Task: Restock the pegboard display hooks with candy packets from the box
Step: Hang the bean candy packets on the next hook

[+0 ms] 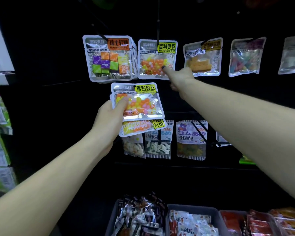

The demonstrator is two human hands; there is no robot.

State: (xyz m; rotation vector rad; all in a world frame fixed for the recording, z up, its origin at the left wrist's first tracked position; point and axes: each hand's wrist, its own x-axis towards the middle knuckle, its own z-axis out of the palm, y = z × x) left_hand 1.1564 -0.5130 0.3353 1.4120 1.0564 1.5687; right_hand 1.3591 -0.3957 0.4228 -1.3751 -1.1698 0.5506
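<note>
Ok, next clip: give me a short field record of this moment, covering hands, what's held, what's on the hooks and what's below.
left hand: grips a stack of jelly bean packets
right hand: reaches out, one finger touching the hung jelly bean packet
top row: square candy packets left of it, yellow stick packet right of it
lower row: gummy packets on hooks
below: bins of wrapped snacks
box: cannot tell which, if any

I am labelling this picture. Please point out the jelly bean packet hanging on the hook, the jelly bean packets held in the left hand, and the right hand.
hanging clear jelly bean packet [156, 53]: head view, yellow label area
held clear jelly bean packets [140, 101]: head view, front window
right hand [179, 77]: head view, knuckles
</note>
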